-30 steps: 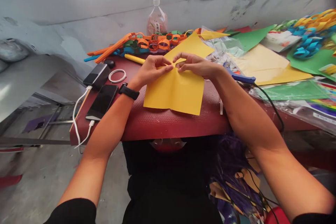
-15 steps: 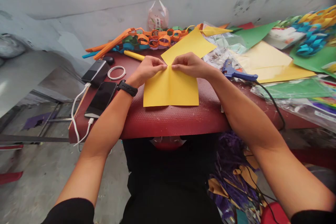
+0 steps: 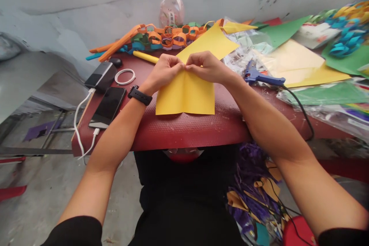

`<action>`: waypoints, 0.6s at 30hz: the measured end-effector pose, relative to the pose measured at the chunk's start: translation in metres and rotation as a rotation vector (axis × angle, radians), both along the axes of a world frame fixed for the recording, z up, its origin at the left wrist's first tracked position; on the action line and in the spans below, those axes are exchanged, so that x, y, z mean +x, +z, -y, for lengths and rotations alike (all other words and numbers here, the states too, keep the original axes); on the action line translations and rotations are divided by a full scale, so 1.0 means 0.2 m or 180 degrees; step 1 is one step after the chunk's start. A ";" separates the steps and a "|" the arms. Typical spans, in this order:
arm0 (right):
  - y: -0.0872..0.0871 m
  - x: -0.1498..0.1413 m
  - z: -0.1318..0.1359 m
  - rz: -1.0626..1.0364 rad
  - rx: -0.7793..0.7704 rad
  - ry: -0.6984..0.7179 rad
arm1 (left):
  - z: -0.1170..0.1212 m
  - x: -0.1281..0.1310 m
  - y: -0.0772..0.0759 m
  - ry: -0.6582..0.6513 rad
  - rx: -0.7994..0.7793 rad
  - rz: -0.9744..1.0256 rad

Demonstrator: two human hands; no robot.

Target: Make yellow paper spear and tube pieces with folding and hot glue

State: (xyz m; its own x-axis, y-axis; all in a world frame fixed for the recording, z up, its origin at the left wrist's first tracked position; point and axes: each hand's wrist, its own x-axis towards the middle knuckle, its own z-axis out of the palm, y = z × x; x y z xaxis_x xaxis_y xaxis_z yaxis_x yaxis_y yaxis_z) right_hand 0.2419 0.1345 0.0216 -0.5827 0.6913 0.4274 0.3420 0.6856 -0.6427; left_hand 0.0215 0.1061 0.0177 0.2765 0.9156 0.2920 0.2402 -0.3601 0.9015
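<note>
A folded yellow paper sheet (image 3: 187,94) lies on the dark red table (image 3: 184,132) in front of me. My left hand (image 3: 165,71), with a black watch on its wrist, pinches the sheet's top edge at the middle. Touching it from the right, my right hand (image 3: 207,67) pinches the same edge. Both hands have their fingers closed on the paper. Another yellow sheet (image 3: 210,42) lies tilted just behind my hands.
Two phones (image 3: 108,103) with white cables, a white ring (image 3: 125,77) and a yellow stick (image 3: 145,57) lie at left. A paper chain (image 3: 164,40) and bottle (image 3: 171,5) stand behind. A blue glue gun (image 3: 261,77) with black cord, coloured sheets and plastic bags fill the right side.
The sheet's loose lower flap has been folded flat, so the paper looks shorter. My two hands came together at the middle of the top edge.
</note>
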 end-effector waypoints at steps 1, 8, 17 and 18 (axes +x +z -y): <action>0.00 0.00 0.00 -0.0015 0.0044 0.0000 | 0.00 0.00 0.00 0.0009 0.0083 0.0001; 0.01 -0.03 0.05 -0.0258 0.0030 -0.0173 | 0.02 0.03 -0.01 -0.0040 -0.0288 0.0481; 0.04 0.01 0.06 -0.0249 -0.0339 -0.0253 | 0.04 -0.01 0.01 0.0022 -0.0487 0.0533; 0.05 0.03 0.05 -0.0207 -0.0338 -0.0237 | 0.04 -0.03 0.01 -0.0035 -0.0407 0.0416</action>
